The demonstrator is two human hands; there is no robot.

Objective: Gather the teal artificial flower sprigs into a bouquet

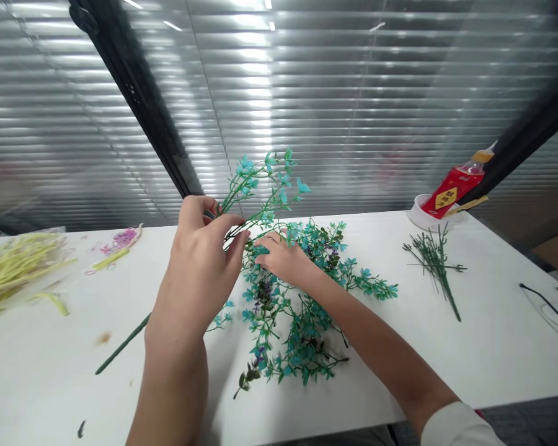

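Observation:
My left hand is closed on thin green stems of an artificial flower sprig with small turquoise blossoms, held above the table. A thick dark green stem sticks out from behind my left wrist; whether it belongs to the held sprig is hidden. Lower and to the right, my right hand has its fingers curled in among turquoise flowers, apparently pinching a sprig there. Beneath both hands lies a loose pile of artificial flower sprigs, turquoise with some purple and dark leaves.
Yellow strips in clear plastic lie on the white table at left, near a pink-purple bundle. At right are bare green stems and a red bottle tilted in a white bowl. Blinds stand behind.

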